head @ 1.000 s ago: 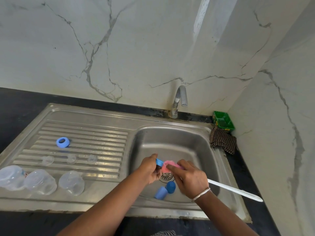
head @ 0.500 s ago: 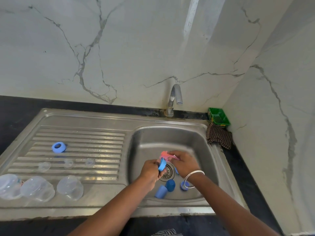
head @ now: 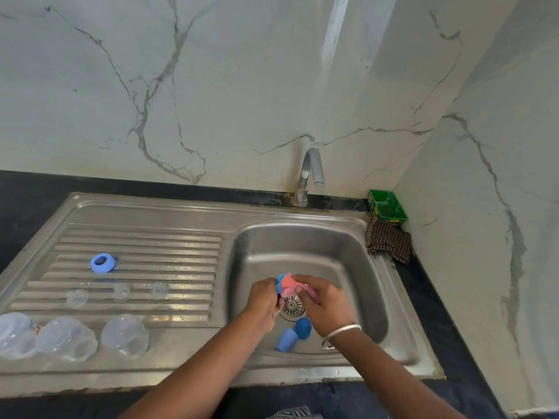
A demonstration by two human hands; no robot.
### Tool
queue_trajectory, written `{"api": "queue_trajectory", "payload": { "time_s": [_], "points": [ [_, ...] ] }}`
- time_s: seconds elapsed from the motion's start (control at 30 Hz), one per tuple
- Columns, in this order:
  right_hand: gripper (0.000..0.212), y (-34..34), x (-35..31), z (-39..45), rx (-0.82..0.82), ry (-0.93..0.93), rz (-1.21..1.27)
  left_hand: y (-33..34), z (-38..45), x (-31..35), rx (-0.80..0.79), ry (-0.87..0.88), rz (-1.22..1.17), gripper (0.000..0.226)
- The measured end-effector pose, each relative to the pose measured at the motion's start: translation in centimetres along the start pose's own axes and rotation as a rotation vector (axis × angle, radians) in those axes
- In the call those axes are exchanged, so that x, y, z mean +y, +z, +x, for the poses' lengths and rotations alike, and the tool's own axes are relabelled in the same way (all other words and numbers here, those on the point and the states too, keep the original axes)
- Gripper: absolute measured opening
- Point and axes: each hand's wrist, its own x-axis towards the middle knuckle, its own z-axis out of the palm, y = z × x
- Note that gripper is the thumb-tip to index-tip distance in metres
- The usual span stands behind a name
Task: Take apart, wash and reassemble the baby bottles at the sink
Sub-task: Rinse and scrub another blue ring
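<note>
Head view looks down at a white marble wall with grey cracks, up at 12 o'clock. Under it lies a black table that carries a big shiny steel sink. Its ribbed draining board runs off toward 9 o'clock. A curved silver tap stands at the back rim of the sink.

At 2 o'clock a brown checked cloth hangs over the edge of the sink, touching a small green plastic box in the corner.

Three clear plastic bottle bodies lie in a row at 8 o'clock on the draining board. Above them sit three small clear teats, and past those a round blue plastic bottle ring.

Over the sink drain, the left hand has its fingers curled tight round a small blue bottle part. The right hand has its fingers curled round a pink sponge brush, which presses on that blue part. A silver bangle goes round the right wrist.

Two blue plastic bottle caps lie on the sink floor at 6 o'clock from the drain, touching each other.
</note>
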Motion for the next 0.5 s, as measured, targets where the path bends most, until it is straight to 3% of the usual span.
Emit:
{"api": "queue_trajectory", "payload": {
  "time_s": [0.17, 0.37, 0.5],
  "points": [
    [0.037, 0.0, 0.1, -0.7, -0.054, -0.173, -0.217, -0.8, 0.3, 0.7, 0.011, -0.017, -0.127, 0.022],
    [0.035, -0.8, 0.6, 0.5, 0.064, -0.008, -0.014, -1.5, -0.1, 0.0, 0.009, -0.034, 0.044, 0.024],
    [0.033, -1.1, 0.0, 1.3, 0.024, -0.003, -0.079, -1.3, -0.6, -0.4, -0.061, -0.021, 0.134, 0.047]
  ]
}}
